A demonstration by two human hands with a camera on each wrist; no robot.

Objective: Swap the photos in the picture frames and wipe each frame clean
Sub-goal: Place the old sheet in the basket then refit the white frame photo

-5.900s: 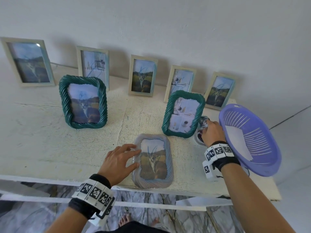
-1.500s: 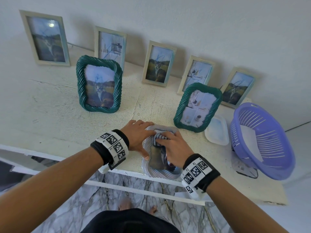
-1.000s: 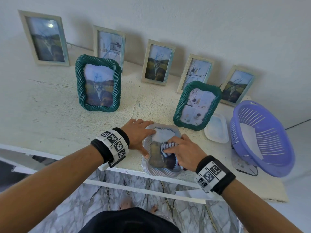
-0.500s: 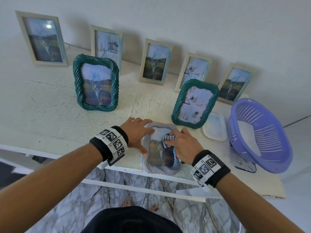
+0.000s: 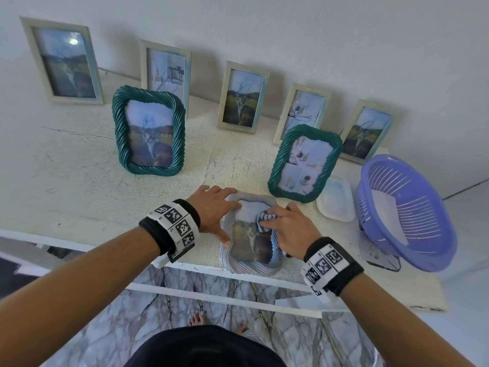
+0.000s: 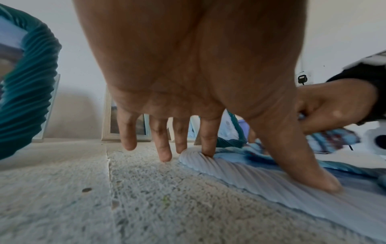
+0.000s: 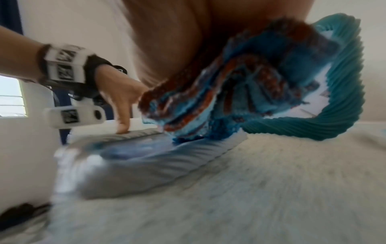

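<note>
Head view: grey frame (image 5: pixel 248 263) flat at table (image 5: pixel 79 194) edge. Left hand (image 5: pixel 213 207), fingers spread, pins its rim; right hand (image 5: pixel 287 229) grips cloth (image 5: pixel 263 220) on the glass. Wiping underway; 2 green frames (image 5: pixel 148 131) probably remain.

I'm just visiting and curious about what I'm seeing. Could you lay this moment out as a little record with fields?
Activity: wiping a picture frame
Frame being wiped: pale blue ribbed frame, lying flat at the table's front edge
Left hand: fingers straight, pressing the frame's left rim
Right hand: grips a striped cloth on the glass
Standing nearby: two green frames
Far right: purple basket
</note>
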